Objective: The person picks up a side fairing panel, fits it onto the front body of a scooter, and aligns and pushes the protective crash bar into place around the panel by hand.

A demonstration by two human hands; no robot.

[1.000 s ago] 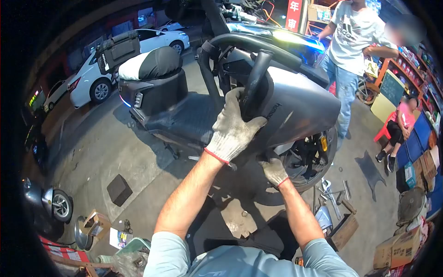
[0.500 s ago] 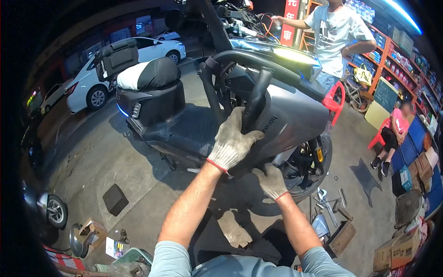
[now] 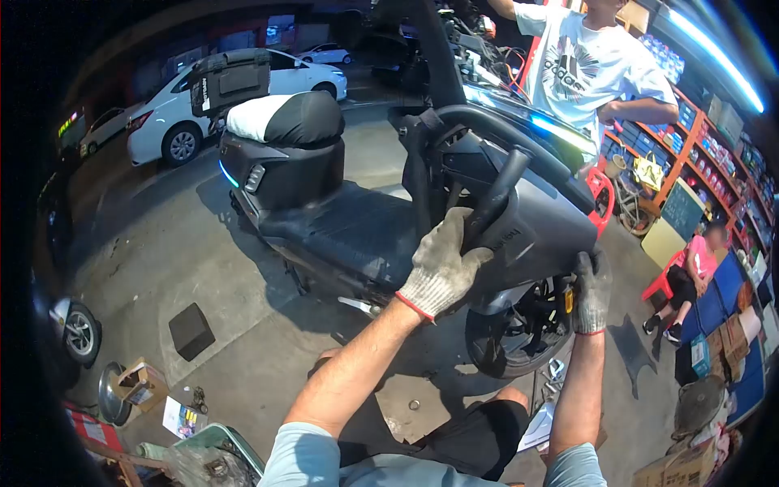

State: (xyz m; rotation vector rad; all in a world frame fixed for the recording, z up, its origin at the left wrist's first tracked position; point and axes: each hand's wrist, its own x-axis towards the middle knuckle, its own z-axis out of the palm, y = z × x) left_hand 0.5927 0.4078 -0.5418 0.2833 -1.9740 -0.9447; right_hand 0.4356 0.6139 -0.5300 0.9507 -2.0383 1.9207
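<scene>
A dark grey electric scooter (image 3: 357,219) stands before me with its front to the right. Its grey front side panel (image 3: 548,235) carries lettering. My left hand (image 3: 442,264), in a whitish knit glove with a red cuff, closes around the lower end of a thick black bar (image 3: 501,191); the thumb lies against the panel and the fingertips are hidden. My right hand (image 3: 592,292), in a dirtier grey glove, grips the panel's front edge, fingers on top. Below this hand sit the front wheel (image 3: 495,349) and an orange reflector (image 3: 569,299).
Tools and a white sheet (image 3: 537,426) lie on the floor by my right arm. A dark block (image 3: 191,332) and a cardboard box (image 3: 142,385) are at left. One person (image 3: 580,65) stands behind the scooter; another (image 3: 698,272) sits at right. A white car (image 3: 174,122) stands behind.
My right hand has moved up and right, from beneath the panel to its front edge. My left hand stays at the bar's lower end. The view has shifted, and the standing person's arm is higher.
</scene>
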